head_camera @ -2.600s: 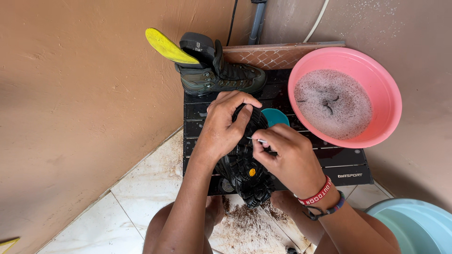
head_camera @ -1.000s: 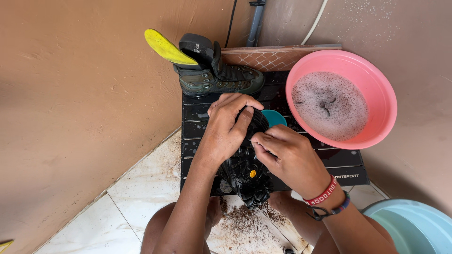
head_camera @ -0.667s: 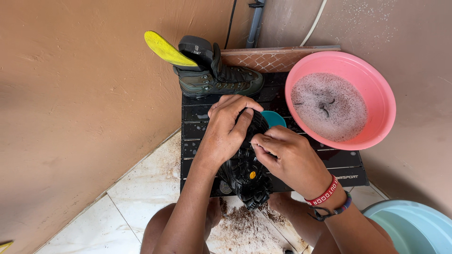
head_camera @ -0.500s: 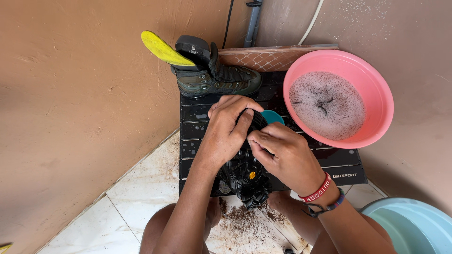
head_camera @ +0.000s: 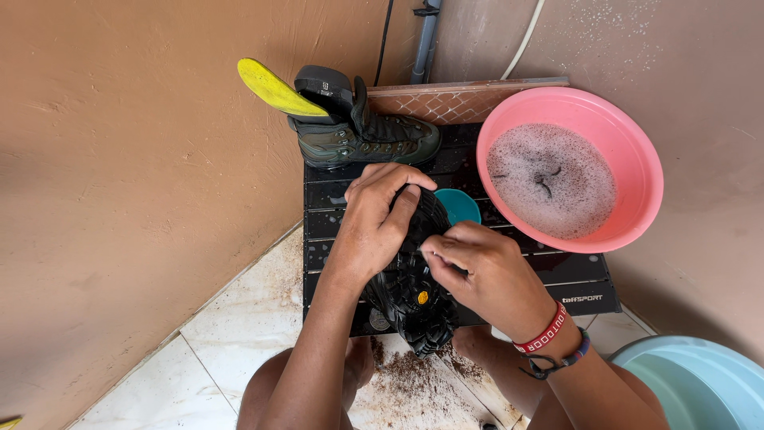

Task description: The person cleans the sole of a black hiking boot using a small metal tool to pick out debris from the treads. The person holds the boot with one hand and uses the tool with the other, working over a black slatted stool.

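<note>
Just past the two hands, at the far edge of the black slatted table (head_camera: pixel 573 275), a second boot (head_camera: pixel 374 139) stands upright against the brown wall (head_camera: pixel 135 159). It is dark green with dark laces. A yellow insole (head_camera: pixel 273 89) sticks out of its top and leans toward the wall. Behind it a strip of patterned tile (head_camera: pixel 446 102) leans on the wall, with a grey pipe (head_camera: pixel 426 40) above it.

To the right of the grip, a round pink basin (head_camera: pixel 637 143) sits on the table. It is full of grey, foamy water. A small teal cup (head_camera: pixel 460 205) peeks out between the hands and the basin, touching the boot being held or just beside it; the fingers hide part of it. Near the right arm, low in the corner, is the rim of a light blue basin (head_camera: pixel 700 382). Below the hands, brown dirt crumbs (head_camera: pixel 406 382) lie scattered on the white floor tiles (head_camera: pixel 199 358), between the person's knees.

The left hand (head_camera: pixel 374 227) is clenched around a black boot (head_camera: pixel 414 295), with the fingers curled over its far end. The boot is upside down, so its black knobby sole faces up. The sole has a small yellow spot near the middle. Its near end hangs over the front edge of the table. The right hand (head_camera: pixel 485 275) is pinched shut, fingertips pressed against the sole beside the left hand's fingers. I cannot tell if it holds something small. The right wrist wears a red band and a dark band.
</note>
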